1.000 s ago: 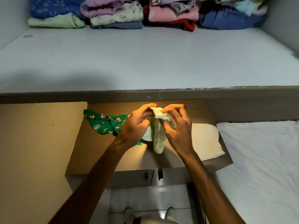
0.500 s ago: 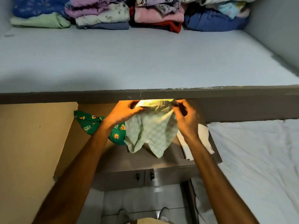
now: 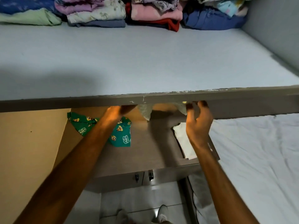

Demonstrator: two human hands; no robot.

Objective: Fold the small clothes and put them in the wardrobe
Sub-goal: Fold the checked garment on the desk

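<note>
Head view: a person stands at an open wardrobe, both bare arms raised toward the front edge of the wardrobe shelf (image 3: 145, 99).
Change: half a second ago the pale checked garment (image 3: 146, 110) hung fully spread between the hands; now it has been lifted until most of it is hidden behind the shelf edge, with only two pale corners showing below it.
Left hand (image 3: 114, 111): fingers run up under the shelf edge, apparently pinching one end of the garment; the grip itself is hidden.
Right hand (image 3: 198, 122): fingers curled at the garment's other corner, thumb side blurred; it looks closed on the cloth.
Meaning: the piece seems to be on its way up to the shelf, though no neat fold can be seen in it.
Shelf contents: folded stacks (image 3: 155, 13) in blue, green, lilac, pink and red line the back wall; the front stretch lies bare.
Low cabinet (image 3: 153, 147): a green cartoon-print garment (image 3: 121, 136) lies unfolded at its left, a white folded piece (image 3: 182, 139) at its right, well apart.
Remaining: the green piece at least looks yet to be folded.
</note>
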